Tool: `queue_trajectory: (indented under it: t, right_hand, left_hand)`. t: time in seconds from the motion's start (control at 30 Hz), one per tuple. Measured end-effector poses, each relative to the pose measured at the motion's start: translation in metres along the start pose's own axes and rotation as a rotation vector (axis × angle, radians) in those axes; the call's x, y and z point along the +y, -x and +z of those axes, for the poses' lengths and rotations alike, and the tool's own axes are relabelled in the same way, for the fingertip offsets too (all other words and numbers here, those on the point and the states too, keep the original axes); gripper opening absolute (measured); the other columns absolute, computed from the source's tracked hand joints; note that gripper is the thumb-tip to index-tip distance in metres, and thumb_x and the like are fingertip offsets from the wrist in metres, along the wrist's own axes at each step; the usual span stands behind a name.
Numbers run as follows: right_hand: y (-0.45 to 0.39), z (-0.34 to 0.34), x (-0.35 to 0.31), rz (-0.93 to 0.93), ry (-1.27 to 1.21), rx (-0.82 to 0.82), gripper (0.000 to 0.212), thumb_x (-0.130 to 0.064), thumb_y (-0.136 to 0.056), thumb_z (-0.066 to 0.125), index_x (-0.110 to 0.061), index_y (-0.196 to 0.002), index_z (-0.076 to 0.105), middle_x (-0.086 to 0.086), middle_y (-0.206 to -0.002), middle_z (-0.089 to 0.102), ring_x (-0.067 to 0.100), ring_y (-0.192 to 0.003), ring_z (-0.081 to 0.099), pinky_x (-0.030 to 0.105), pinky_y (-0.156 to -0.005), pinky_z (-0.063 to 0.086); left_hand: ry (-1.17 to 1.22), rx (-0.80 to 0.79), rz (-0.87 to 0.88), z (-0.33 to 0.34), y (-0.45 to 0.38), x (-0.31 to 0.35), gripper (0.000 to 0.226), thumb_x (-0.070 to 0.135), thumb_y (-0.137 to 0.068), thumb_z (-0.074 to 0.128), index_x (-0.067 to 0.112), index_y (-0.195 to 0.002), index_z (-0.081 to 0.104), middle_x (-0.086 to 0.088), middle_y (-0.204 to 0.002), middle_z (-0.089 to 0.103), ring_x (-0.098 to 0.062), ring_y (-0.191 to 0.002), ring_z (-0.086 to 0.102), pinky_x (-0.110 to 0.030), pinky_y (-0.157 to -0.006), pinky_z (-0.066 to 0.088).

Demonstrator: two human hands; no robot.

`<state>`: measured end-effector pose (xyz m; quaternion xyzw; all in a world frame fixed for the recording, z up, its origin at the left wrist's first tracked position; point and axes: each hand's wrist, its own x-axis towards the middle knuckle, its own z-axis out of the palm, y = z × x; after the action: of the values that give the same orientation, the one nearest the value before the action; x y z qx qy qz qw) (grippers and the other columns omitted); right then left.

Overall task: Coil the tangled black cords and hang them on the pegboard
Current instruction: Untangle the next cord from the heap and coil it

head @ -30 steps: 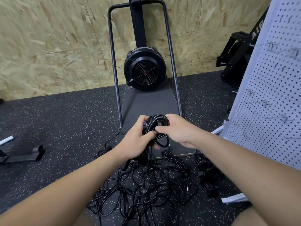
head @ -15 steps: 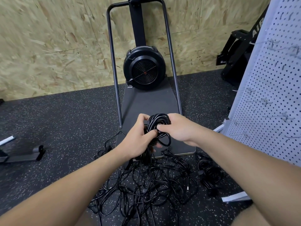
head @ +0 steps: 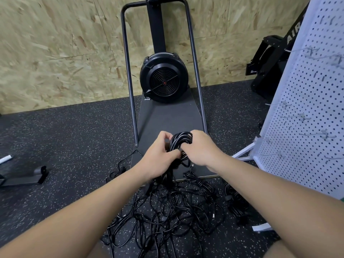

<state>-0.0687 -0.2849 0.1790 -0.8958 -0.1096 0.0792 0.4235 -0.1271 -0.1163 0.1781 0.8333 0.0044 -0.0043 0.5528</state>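
Both hands have crept slightly closer together over the last second, and the loops between them look tighter and more gathered than before. Left hand (head: pixel 158 161) grips the lower part of the coiled cord (head: pixel 179 142), fingers curled round the bundle, while the right hand (head: pixel 200 148) pinches the loops from the other side, thumb and fingers wrapped over the top of the coil. That coil is a compact ring of several glossy black turns, standing roughly upright between the two hands, with loose strands trailing down from under the left hand. Below both wrists, on the speckled black floor (head: pixel 74 146), lies the tangled cord pile (head: pixel 167 216), a wide snarl of thin black loops crossing one another. A smaller dark bundle (head: pixel 236 203) sits just beyond the pile, under the right forearm. To the right of the right hand stands the white pegboard (head: pixel 307 127), its metal hooks bare. Ahead of the hands is a black fan machine (head: pixel 163 81) against the chipboard wall.
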Motion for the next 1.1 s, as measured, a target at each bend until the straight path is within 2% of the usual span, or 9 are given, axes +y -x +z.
queue_trajectory:
  t: [0.1, 0.2, 0.33, 0.5, 0.63, 0.77, 0.87, 0.97, 1.1]
  right_hand:
    - [0.001, -0.005, 0.001, 0.054, -0.442, -0.181, 0.021, -0.022, -0.079, 0.069, -0.005, -0.091, 0.075, 0.005, -0.087, 0.076, 0.019, -0.080, 0.063, 0.041, -0.082, 0.047]
    - [-0.001, -0.016, 0.000, 0.166, -0.809, -0.380, 0.020, -0.024, -0.099, 0.064, -0.011, -0.112, 0.073, 0.007, -0.097, 0.075, 0.016, -0.077, 0.066, 0.036, -0.082, 0.047]
    - [-0.008, -0.016, -0.007, 0.333, -1.017, -0.234, 0.040, -0.037, -0.111, 0.062, -0.002, -0.128, 0.071, 0.015, -0.107, 0.077, 0.028, -0.089, 0.076, 0.041, -0.080, 0.061]
    - [-0.016, -0.024, -0.009, 0.384, -1.101, 0.014, 0.007, 0.004, -0.106, 0.063, 0.002, -0.113, 0.065, 0.016, -0.094, 0.068, 0.026, -0.076, 0.073, 0.042, -0.072, 0.063]
    - [-0.014, -0.026, -0.002, 0.228, -0.908, 0.169, 0.012, 0.004, -0.102, 0.070, 0.013, -0.110, 0.073, 0.018, -0.091, 0.073, 0.025, -0.078, 0.082, 0.036, -0.074, 0.068]
    - [-0.020, -0.028, 0.007, 0.215, -0.856, 0.379, 0.005, 0.006, -0.099, 0.072, 0.009, -0.102, 0.074, 0.017, -0.079, 0.072, 0.029, -0.072, 0.080, 0.054, -0.084, 0.069]
    - [-0.025, -0.033, 0.015, 0.238, -0.739, 0.496, 0.012, 0.002, -0.096, 0.073, -0.001, -0.085, 0.075, 0.009, -0.064, 0.074, 0.030, -0.068, 0.081, 0.059, -0.081, 0.068]
    - [-0.023, -0.041, 0.012, 0.141, -0.729, 0.456, 0.007, 0.002, -0.097, 0.071, 0.006, -0.091, 0.073, 0.012, -0.072, 0.073, 0.034, -0.069, 0.081, 0.056, -0.075, 0.069]
    - [-0.015, -0.053, 0.004, -0.017, -0.821, 0.326, 0.011, 0.003, -0.104, 0.065, 0.011, -0.111, 0.066, 0.017, -0.085, 0.065, 0.030, -0.071, 0.073, 0.035, -0.072, 0.065]
  left_hand:
    - [-0.131, 0.032, 0.049, -0.005, 0.000, 0.002, 0.022, 0.014, -0.094, 0.067, 0.024, -0.113, 0.062, -0.005, -0.091, 0.081, -0.035, -0.071, 0.073, -0.052, -0.072, 0.064]
    - [-0.214, 0.034, 0.089, -0.011, 0.000, -0.001, 0.031, 0.025, -0.092, 0.064, 0.038, -0.120, 0.063, 0.005, -0.098, 0.080, -0.031, -0.083, 0.077, -0.055, -0.079, 0.064]
    - [-0.230, -0.026, 0.151, -0.006, 0.006, 0.002, 0.040, 0.025, -0.100, 0.061, 0.044, -0.135, 0.051, 0.009, -0.104, 0.081, -0.018, -0.091, 0.079, -0.050, -0.088, 0.064]
    - [-0.301, -0.100, 0.159, 0.013, 0.016, 0.002, 0.027, 0.035, -0.107, 0.059, 0.039, -0.129, 0.045, 0.003, -0.088, 0.080, -0.016, -0.078, 0.077, -0.044, -0.086, 0.062]
    - [-0.267, -0.103, 0.086, 0.018, 0.015, 0.005, 0.055, 0.063, -0.085, 0.087, 0.038, -0.118, 0.052, 0.013, -0.097, 0.075, -0.007, -0.081, 0.069, -0.033, -0.076, 0.056]
    - [-0.112, -0.180, 0.039, 0.025, 0.013, 0.007, 0.034, 0.040, -0.096, 0.083, 0.024, -0.114, 0.059, 0.002, -0.078, 0.074, -0.023, -0.062, 0.068, -0.036, -0.063, 0.056]
    - [0.060, -0.243, -0.033, 0.035, 0.017, 0.015, 0.017, 0.030, -0.108, 0.069, 0.015, -0.106, 0.060, -0.009, -0.079, 0.070, -0.026, -0.063, 0.063, -0.035, -0.064, 0.053]
    - [0.131, -0.253, -0.085, 0.033, 0.019, 0.016, 0.019, 0.029, -0.112, 0.061, 0.013, -0.104, 0.060, -0.014, -0.079, 0.071, -0.026, -0.063, 0.061, -0.033, -0.062, 0.051]
    - [0.187, -0.161, -0.137, 0.014, 0.012, 0.013, 0.028, 0.034, -0.116, 0.052, 0.013, -0.099, 0.060, -0.019, -0.079, 0.072, -0.026, -0.060, 0.060, -0.033, -0.059, 0.047]
